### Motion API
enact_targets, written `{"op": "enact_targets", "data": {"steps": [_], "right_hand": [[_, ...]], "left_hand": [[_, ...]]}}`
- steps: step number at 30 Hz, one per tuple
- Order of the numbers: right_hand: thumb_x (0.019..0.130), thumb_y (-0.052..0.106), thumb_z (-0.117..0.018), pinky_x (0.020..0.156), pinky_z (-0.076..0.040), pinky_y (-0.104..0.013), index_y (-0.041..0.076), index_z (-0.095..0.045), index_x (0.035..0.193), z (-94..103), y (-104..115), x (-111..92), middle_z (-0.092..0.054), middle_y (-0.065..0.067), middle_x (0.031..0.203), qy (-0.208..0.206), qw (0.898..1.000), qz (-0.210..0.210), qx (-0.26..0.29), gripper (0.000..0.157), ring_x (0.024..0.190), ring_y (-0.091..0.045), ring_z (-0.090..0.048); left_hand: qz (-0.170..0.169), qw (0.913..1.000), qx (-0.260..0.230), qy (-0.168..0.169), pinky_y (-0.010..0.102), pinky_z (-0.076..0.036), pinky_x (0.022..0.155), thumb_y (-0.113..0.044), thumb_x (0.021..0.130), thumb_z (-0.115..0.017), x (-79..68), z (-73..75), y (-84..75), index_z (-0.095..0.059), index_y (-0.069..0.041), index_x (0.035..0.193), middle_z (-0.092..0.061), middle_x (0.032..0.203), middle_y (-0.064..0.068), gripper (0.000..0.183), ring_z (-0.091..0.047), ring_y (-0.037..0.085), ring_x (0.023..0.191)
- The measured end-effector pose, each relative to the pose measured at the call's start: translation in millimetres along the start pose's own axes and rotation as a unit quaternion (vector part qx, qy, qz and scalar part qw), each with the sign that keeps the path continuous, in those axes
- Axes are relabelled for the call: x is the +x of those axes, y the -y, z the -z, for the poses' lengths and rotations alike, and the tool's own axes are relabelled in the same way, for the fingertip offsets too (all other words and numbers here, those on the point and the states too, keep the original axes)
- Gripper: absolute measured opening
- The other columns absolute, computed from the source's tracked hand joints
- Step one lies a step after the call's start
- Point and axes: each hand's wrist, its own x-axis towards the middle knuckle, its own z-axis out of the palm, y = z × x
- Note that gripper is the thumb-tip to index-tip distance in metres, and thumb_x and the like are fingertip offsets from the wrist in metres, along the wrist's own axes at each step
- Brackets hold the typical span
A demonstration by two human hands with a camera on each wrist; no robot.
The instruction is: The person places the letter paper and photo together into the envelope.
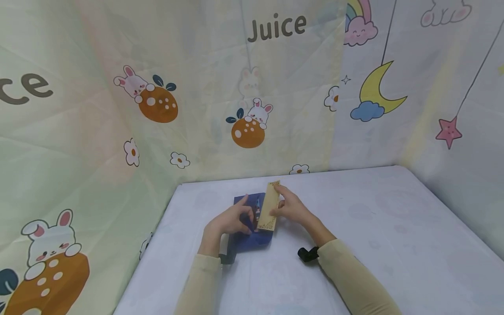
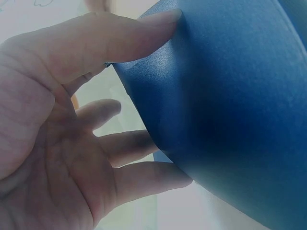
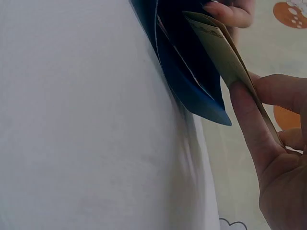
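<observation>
The L hand pinches the edge of the blue folder b/w thumb and fingers; this folder is at the far part of the desk. The R hand grips the cream card, w/ thumb on one face & fingers on the other. In head view the card is slightly tilted, in front of the folder's R part; if they touch, I cannot tell. Behind hangs a cloth w/ rabbit prints.
</observation>
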Motion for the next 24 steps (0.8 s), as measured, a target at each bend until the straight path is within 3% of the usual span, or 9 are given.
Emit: {"op": "enact_targets", "data": {"steps": [8, 18, 24], "right_hand": [[0.082, 0.005, -0.085, 0.068, -0.057, -0.031, 0.005, -0.024, 0.164, -5.2, -0.5, -2.9, -0.024, -0.020, 0.171, 0.041, 0.999, 0.002, 0.007, 0.102, 0.079, -0.015, -0.069], [0.083, 0.005, -0.085, 0.073, -0.059, -0.031, 0.006, -0.023, 0.164, -8.4, -1.6, -3.6, -0.021, -0.019, 0.172, 0.061, 0.998, -0.004, 0.021, 0.103, 0.088, -0.016, -0.073], [0.082, 0.004, -0.085, 0.069, -0.058, -0.031, 0.006, -0.024, 0.164, -10.7, -0.7, -4.4, -0.038, -0.019, 0.164, 0.068, 0.998, -0.009, 0.017, 0.103, 0.082, -0.016, -0.071]], "left_hand": [[0.003, 1.0000, 0.003, 0.000, 0.061, -0.034, 0.120, -0.012, 0.072, -0.092, 0.0, -0.4, 0.4, -0.066, -0.028, 0.088, -0.009, 0.177, 0.008, 0.034, -0.032, 0.045, 0.154], [-0.001, 1.0000, 0.008, -0.002, 0.062, -0.035, 0.119, -0.013, 0.072, -0.092, -0.6, -0.2, 0.0, -0.065, -0.027, 0.088, -0.013, 0.175, 0.015, 0.034, -0.035, 0.046, 0.152], [-0.004, 1.0000, 0.006, -0.004, 0.060, -0.037, 0.119, -0.011, 0.071, -0.092, -1.0, 0.4, -0.4, -0.066, -0.027, 0.088, -0.013, 0.175, 0.016, 0.035, -0.038, 0.045, 0.151]]}}
